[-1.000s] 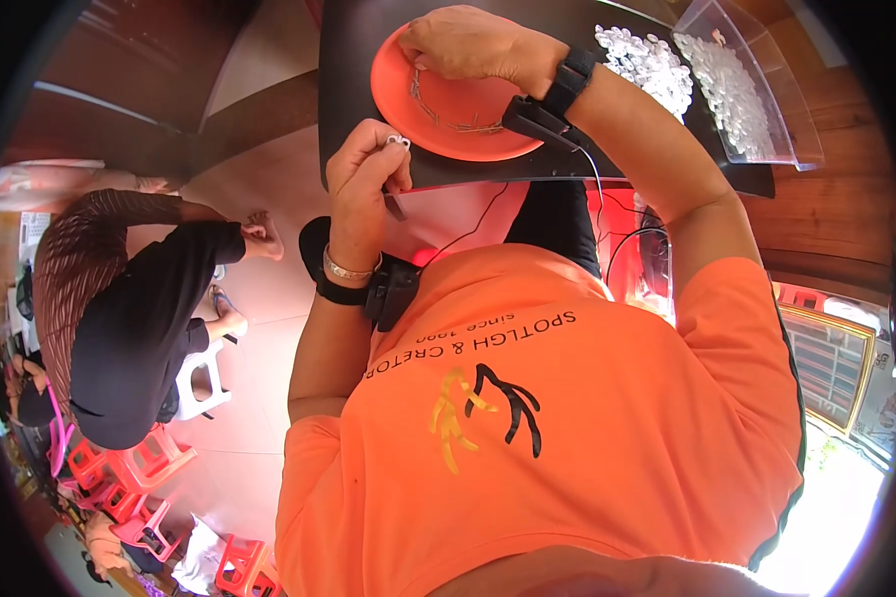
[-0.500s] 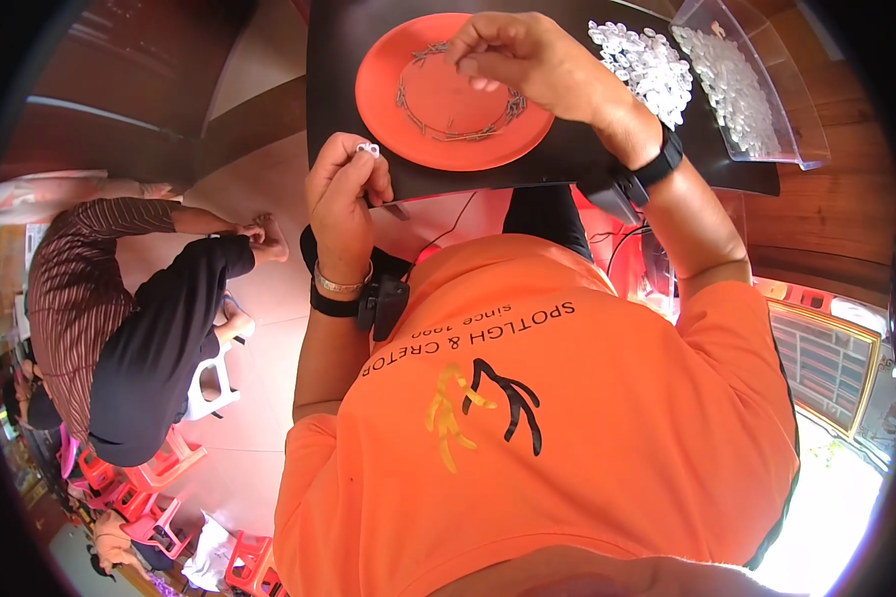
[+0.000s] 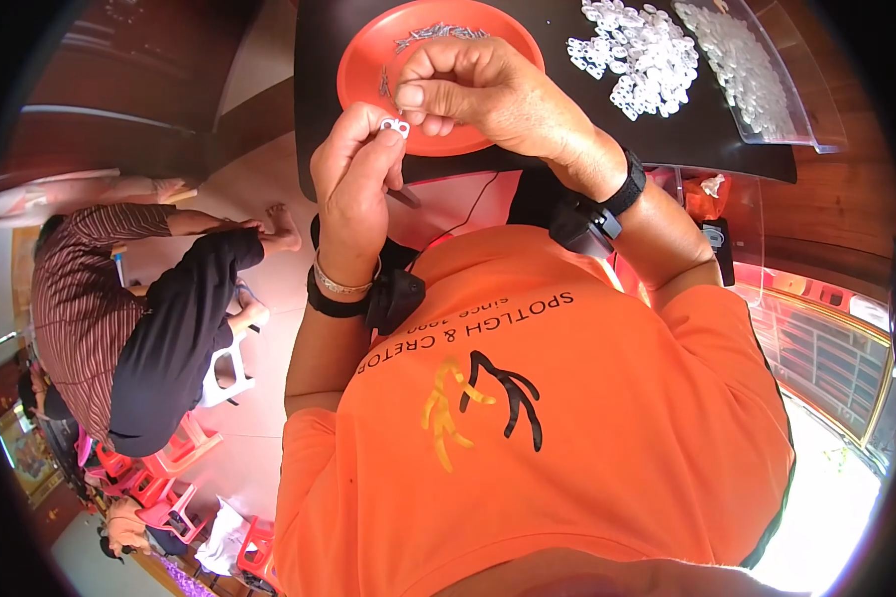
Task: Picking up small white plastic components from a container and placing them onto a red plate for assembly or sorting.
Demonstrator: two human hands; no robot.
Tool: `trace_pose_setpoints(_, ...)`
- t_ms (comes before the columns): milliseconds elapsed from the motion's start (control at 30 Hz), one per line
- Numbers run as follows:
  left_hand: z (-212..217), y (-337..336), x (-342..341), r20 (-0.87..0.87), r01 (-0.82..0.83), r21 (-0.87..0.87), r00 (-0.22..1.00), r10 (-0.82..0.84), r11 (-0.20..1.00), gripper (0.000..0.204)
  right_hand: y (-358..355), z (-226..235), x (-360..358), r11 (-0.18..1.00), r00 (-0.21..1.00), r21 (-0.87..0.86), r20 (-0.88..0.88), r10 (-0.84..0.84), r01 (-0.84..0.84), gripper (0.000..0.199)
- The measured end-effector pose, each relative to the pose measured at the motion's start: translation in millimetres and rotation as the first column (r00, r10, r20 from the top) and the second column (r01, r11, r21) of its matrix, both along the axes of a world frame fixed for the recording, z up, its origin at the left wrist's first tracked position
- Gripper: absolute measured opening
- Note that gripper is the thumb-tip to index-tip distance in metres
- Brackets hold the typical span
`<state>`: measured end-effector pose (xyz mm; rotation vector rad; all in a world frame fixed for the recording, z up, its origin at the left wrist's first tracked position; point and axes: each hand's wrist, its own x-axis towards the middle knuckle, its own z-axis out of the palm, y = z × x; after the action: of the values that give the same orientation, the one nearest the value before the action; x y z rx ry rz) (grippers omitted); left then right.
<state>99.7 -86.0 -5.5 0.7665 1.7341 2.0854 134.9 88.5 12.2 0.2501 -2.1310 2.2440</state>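
Observation:
A small white plastic piece with two round holes [image 3: 396,126] is pinched between the thumb and forefinger of my left hand [image 3: 353,189], just in front of a round orange-red plate [image 3: 360,58]. My right hand [image 3: 503,99] reaches in over the plate, its thumb and fingers pressed together right beside the white piece. Whatever that pinch holds is too small to make out. Thin grey metal pins or nails [image 3: 438,36] lie on the plate, partly covered by my right hand. Right of the plate, a loose heap of similar white plastic pieces [image 3: 652,65] is spread on the dark table.
A clear plastic bin [image 3: 801,124] of whitish pieces stands at the table's right end, by a wooden wall. The black tabletop [image 3: 558,124] ends just before my body. To the left, another person [image 3: 159,338] sits on a white stool, with red stools [image 3: 184,448] behind.
My right hand has come down and left from above the plate to meet the white piece. My left hand has risen slightly rightward, still pinching it. The plate appears higher in view.

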Motion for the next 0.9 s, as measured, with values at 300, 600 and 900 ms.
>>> trace_pose_setpoints(300, -2, 8, 5, 0.013, 0.005, -0.080, 1.000, -0.004, 0.997, 0.014, 5, -12, 3, 0.997, 0.996, -0.006, 0.045, 0.077, -0.077, 0.015)
trace_pose_setpoints(600, -15, 9, 10, -0.019, -0.055, -0.083, 0.998, 0.054, 0.995, 0.018, -8, -13, 15, 0.985, 0.996, 0.152, -0.051, -0.072, 0.079, 0.012)
trace_pose_setpoints(900, -2, 11, -2, 0.120, -0.011, 0.000, 0.993, 0.010, 1.000, 0.013, 65, 3, 19, 0.826, 0.914, 0.394, -0.228, -0.337, 0.403, 0.020)
